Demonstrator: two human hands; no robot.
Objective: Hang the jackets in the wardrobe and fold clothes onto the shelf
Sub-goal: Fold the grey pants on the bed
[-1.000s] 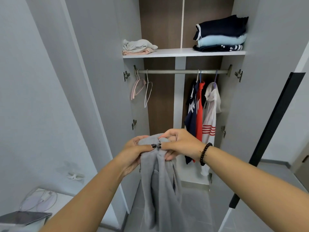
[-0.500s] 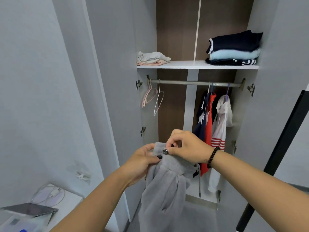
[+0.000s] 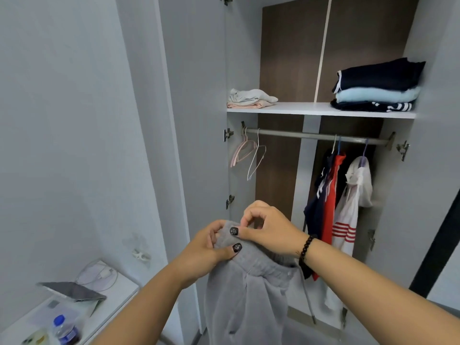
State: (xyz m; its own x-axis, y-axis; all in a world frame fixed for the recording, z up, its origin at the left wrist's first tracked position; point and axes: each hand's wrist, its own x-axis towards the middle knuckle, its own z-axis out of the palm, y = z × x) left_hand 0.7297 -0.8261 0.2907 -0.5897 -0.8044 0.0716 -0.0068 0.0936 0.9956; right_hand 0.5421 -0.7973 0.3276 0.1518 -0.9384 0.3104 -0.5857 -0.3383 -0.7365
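Now both hands grip the grey garment (image 3: pixel 251 295) at its waistband: left hand (image 3: pixel 209 247) closed around the edge, right hand (image 3: pixel 268 230) pinching it. Folded stacks sit on the shelf (image 3: pixel 308 109).

Counted: two empty hangers (image 3: pixel 249 153) on rail – pink, white; three hung garments (image 3: pixel 338 202); five folded pieces across two shelf stacks (image 3: pixel 375 88); one blue-capped plastic bottle (image 3: pixel 65 331); one grey tablet (image 3: pixel 72 291).
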